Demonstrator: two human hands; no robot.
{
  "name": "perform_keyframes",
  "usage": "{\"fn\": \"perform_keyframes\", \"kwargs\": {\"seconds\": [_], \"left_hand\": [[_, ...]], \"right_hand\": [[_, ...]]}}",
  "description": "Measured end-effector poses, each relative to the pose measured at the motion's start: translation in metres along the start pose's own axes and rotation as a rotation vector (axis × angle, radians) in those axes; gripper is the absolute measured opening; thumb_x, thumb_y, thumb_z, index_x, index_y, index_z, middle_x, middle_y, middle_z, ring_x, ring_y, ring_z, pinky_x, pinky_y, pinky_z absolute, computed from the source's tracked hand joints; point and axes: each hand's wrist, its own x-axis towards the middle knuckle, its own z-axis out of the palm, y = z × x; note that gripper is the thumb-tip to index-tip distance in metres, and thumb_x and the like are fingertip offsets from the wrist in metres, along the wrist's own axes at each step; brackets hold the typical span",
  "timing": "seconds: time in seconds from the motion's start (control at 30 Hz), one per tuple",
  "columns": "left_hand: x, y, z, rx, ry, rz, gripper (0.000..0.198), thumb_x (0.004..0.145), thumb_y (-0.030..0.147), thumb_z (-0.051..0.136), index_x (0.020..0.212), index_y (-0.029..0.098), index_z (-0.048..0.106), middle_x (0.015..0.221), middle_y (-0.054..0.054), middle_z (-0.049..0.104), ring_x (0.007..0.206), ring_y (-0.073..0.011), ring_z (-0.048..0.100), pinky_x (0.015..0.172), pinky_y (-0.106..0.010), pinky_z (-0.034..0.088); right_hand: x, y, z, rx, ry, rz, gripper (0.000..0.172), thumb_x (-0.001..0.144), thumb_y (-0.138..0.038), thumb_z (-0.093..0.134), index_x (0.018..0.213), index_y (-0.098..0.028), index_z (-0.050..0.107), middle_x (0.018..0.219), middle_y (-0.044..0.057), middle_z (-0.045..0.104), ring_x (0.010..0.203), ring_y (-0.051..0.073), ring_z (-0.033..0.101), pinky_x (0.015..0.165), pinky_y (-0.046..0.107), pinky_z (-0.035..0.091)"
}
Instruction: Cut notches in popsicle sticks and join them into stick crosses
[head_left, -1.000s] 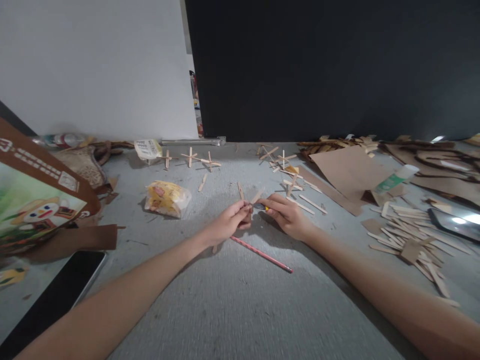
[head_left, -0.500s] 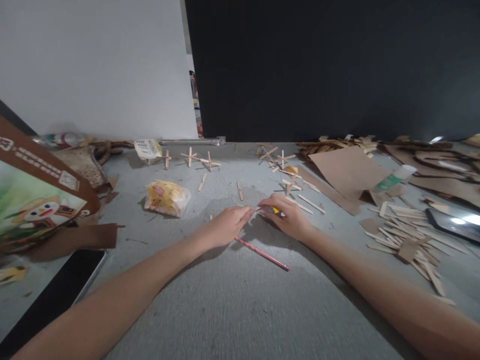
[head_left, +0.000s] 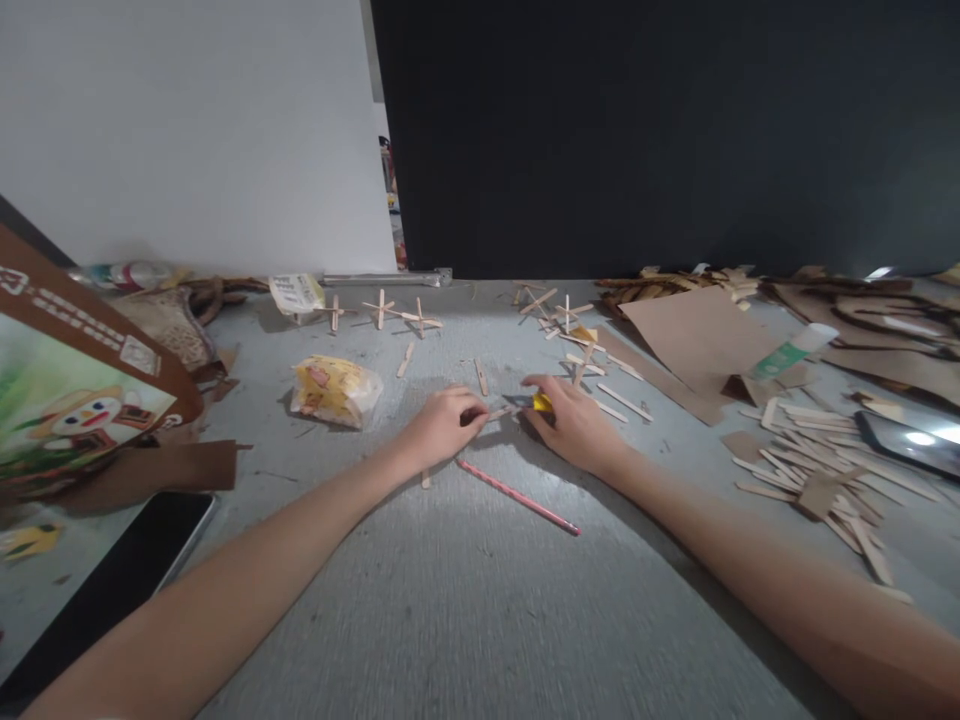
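Where your forearms meet on the grey surface (head_left: 480,620), your left hand (head_left: 439,428) and right hand (head_left: 574,430) sit close together, both curled shut. A pink pencil (head_left: 517,497) lies just nearer you. The left pinches one end of a flat wooden stick (head_left: 496,412), low over the surface; the right grips a small yellow tool (head_left: 541,403) at the stick's other end.

Stick (head_left: 499,412) I hold is pale bare wood, matt; my yellow tool (head_left: 541,403) looks plastic. Worktop (head_left: 480,600) grey, rough, matt. Cardboard (head_left: 686,340) brown matt, bag (head_left: 334,390) glossy plastic.
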Motion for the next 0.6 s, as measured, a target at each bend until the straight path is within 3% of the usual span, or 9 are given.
{"fn": "perform_keyframes", "kwargs": {"seconds": [0.13, 0.27, 0.33, 0.5, 0.6], "left_hand": [[0.001, 0.003, 0.000, 0.024, -0.009, -0.005, 0.017, 0.086, 0.011, 0.067, 0.078, 0.021, 0.077, 0.076, -0.004, 0.066, 0.075, -0.0192, 0.058, 0.079, -0.033, 0.047], [0.002, 0.005, 0.000, 0.021, -0.025, -0.004, 0.016, 0.083, 0.009, 0.068, 0.077, 0.021, 0.077, 0.076, -0.004, 0.066, 0.076, -0.0195, 0.058, 0.079, -0.033, 0.047], [0.002, 0.005, 0.001, 0.005, -0.028, -0.014, 0.014, 0.082, 0.010, 0.070, 0.077, 0.022, 0.077, 0.076, -0.004, 0.065, 0.076, -0.0193, 0.058, 0.080, -0.033, 0.047], [0.003, 0.002, 0.004, 0.006, -0.036, -0.037, 0.017, 0.086, 0.012, 0.072, 0.071, 0.020, 0.075, 0.072, -0.002, 0.062, 0.075, -0.0186, 0.057, 0.079, -0.032, 0.046], [0.004, 0.001, 0.005, 0.016, -0.044, -0.034, 0.018, 0.085, 0.007, 0.071, 0.075, 0.020, 0.077, 0.076, -0.003, 0.065, 0.079, -0.0195, 0.060, 0.080, -0.033, 0.046]], "right_hand": [[0.002, -0.002, -0.005, -0.071, 0.025, 0.082, 0.033, 0.101, -0.030, 0.058, 0.132, -0.019, 0.054, 0.118, 0.018, 0.072, 0.108, 0.034, 0.070, 0.087, 0.044, 0.055], [0.009, -0.005, -0.013, -0.139, -0.212, 0.031, 0.015, 0.096, -0.015, 0.057, 0.107, -0.021, 0.065, 0.105, 0.013, 0.071, 0.101, 0.030, 0.068, 0.084, 0.038, 0.051], [0.012, -0.007, -0.015, -0.151, -0.283, 0.024, 0.017, 0.092, -0.008, 0.056, 0.099, -0.020, 0.067, 0.101, 0.012, 0.070, 0.096, 0.027, 0.067, 0.081, 0.035, 0.049], [0.015, -0.010, -0.008, -0.150, -0.274, -0.037, 0.020, 0.093, -0.005, 0.056, 0.100, -0.020, 0.067, 0.101, 0.010, 0.070, 0.095, 0.024, 0.065, 0.081, 0.032, 0.048], [0.014, -0.006, -0.006, -0.149, -0.241, -0.021, 0.005, 0.098, -0.017, 0.062, 0.096, -0.021, 0.065, 0.098, 0.010, 0.070, 0.092, 0.025, 0.066, 0.078, 0.033, 0.048]]}}
